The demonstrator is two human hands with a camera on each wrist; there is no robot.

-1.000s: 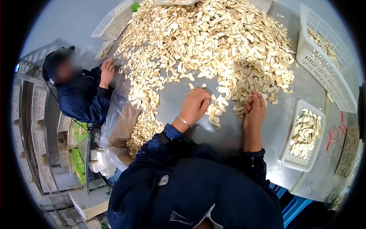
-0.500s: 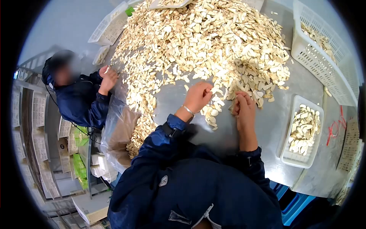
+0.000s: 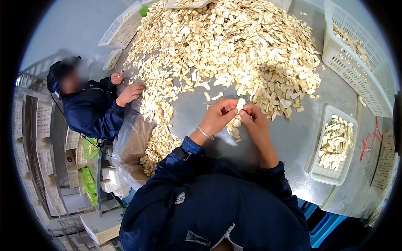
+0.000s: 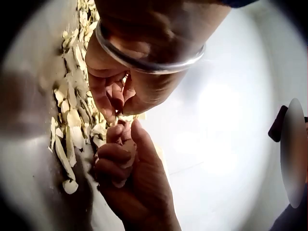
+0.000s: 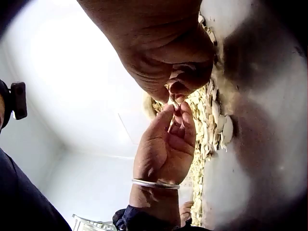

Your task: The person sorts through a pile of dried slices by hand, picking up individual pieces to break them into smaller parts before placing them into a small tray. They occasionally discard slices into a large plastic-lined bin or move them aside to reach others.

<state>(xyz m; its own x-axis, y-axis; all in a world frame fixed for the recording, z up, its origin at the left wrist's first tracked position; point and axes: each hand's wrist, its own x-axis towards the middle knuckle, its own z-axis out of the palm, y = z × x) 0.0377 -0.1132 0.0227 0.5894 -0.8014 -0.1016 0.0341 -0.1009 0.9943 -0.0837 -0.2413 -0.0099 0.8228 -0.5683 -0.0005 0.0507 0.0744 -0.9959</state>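
In the head view a pale, thin dried slice [image 3: 240, 104] sits between the meeting fingertips of both hands, above the table. My left hand [image 3: 217, 118], with a silver bangle at the wrist, pinches its left side between thumb and fingers. From the other side my right hand [image 3: 256, 126] pinches it with thumb and forefinger. Both wrist views show the fingertips close together, covering most of the slice. A large heap of similar slices [image 3: 226, 42] spreads over the metal table [image 3: 188, 108] beyond the hands, with a short strip of them just below the fingers.
At the right stands a white tray [image 3: 331, 177] partly filled with slices, near a tall perforated basket [image 3: 351, 75]. Red string [image 3: 368, 142] lies beside the tray. A plastic-lined bag [image 3: 130, 150] of slices is at the left, where another person [image 3: 92, 104] handles slices.
My right hand has moved from the edge of the heap leftward to meet my left hand, and a slice now shows between them. The other person's hand has reached toward the heap.
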